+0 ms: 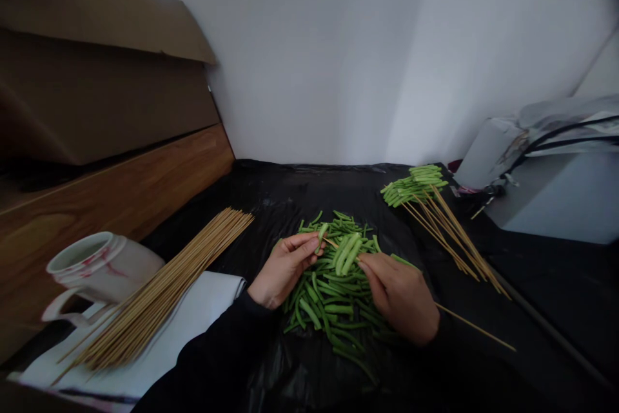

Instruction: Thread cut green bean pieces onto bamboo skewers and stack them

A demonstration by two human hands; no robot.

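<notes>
My left hand [285, 268] pinches a short green bean piece [322, 237] at the tip of a wooden skewer [476, 326]. My right hand [402, 296] is closed around that skewer, whose tail sticks out to the lower right. Several bean pieces [347, 253] sit side by side on the skewer between my hands. Below them lies a loose pile of green beans [338, 310] on black plastic. Filled bean skewers [416, 185] rest at the back right, with their bare sticks pointing toward the lower right.
On the left, a bundle of bare skewers [169, 290] lies over a white sheet [213, 297], beside a mug [113, 268]. A cardboard box [101, 91] stands behind them. At the right are a grey box [556, 191] and dark cords. A white wall [319, 58] rises behind.
</notes>
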